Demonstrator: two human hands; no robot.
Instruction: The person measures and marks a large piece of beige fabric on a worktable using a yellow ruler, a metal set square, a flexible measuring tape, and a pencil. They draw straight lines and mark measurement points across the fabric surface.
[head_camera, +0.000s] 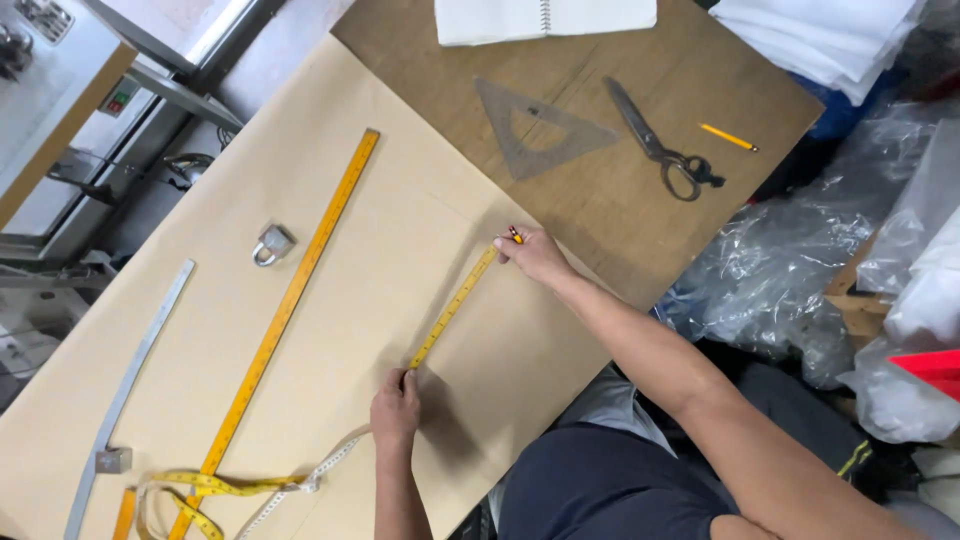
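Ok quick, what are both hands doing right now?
Left hand: closed, pinning one end of the yellow tape measure to the brown paper.
Right hand: closed, holding the tape's other end and a pencil.

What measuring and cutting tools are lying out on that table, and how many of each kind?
Tape measures: 2, one stretched between the hands, one coiled
Long yellow ruler: 1
Metal curved ruler: 1
Clear set square: 1
Scissors: 1
Pencils: 2, one lying loose, one in the right hand
Total: 8
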